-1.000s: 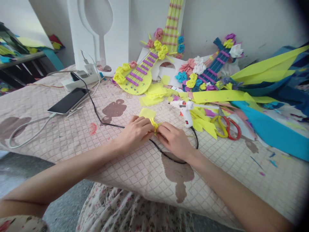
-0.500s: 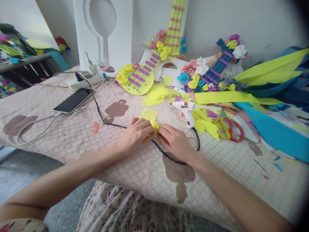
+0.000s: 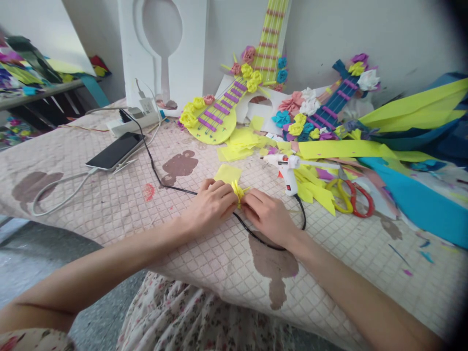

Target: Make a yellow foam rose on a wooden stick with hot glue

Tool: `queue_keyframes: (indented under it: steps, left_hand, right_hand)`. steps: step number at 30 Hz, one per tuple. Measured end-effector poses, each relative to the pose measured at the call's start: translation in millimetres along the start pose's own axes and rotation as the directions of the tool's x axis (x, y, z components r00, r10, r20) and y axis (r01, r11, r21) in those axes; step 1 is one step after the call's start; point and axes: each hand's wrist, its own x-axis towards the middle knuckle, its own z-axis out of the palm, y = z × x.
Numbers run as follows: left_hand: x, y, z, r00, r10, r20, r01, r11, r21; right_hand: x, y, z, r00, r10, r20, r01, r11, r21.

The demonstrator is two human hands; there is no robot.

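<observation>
Between my two hands is a small crumpled yellow paper flower [image 3: 239, 193], gripped from both sides above the table. My left hand [image 3: 214, 202] is closed on its left side, fingers curled over it. On the other side my right hand [image 3: 268, 214] pinches the flower's right edge, fingertips partly hidden. A flat yellow paper square [image 3: 228, 174] lies just beyond my left fingers. The white glue gun [image 3: 288, 175] rests to the right of my right hand, its black cord [image 3: 252, 234] running under my hands.
Yellow- and red-handled scissors [image 3: 353, 197] lie right among paper strips [image 3: 420, 195]. A yellow paper guitar [image 3: 215, 124] and a blue paper guitar [image 3: 329, 109] lean at the back. At left are a phone [image 3: 115, 151] and a power strip [image 3: 133, 124]. A white cutout board [image 3: 197, 58] stands behind.
The whole view has shifted slightly, so things appear a little further right. Both hands keep hold of the yellow paper flower, with little other visible movement.
</observation>
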Motion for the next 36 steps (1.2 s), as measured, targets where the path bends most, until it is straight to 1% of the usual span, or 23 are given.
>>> queue_keyframes:
  steps: [5, 15, 25, 30, 36]
  left_hand:
    - [0.1, 0.4, 1.1, 1.0, 0.0, 0.004, 0.0, 1.0, -0.008]
    - [1.0, 1.6, -0.5, 0.996, -0.072, 0.052, 0.075, 0.996, -0.057]
    - [1.6, 2.7, 0.9, 0.995, -0.077, 0.056, 0.082, 0.993, -0.08]
    - [2.8, 3.0, 2.8, 0.994, -0.097, 0.046, 0.102, 0.988, -0.119]
    - [5.3, 1.9, 3.6, 0.99, -0.127, 0.054, 0.135, 0.969, -0.205]
  right_hand:
    - [-0.4, -1.0, -0.7, 1.0, -0.007, -0.006, 0.007, 1.0, -0.009]
    - [-0.2, -1.9, -1.1, 1.0, 0.012, 0.008, -0.012, 1.0, 0.007]
    - [0.0, 0.2, -1.5, 1.0, 0.006, -0.013, -0.006, 1.0, -0.012]
    - [-2.3, 0.6, -2.1, 0.999, 0.017, -0.029, -0.018, 1.0, -0.015]
    - [-3.8, -2.5, -3.6, 0.998, 0.036, -0.056, -0.037, 0.999, -0.004]
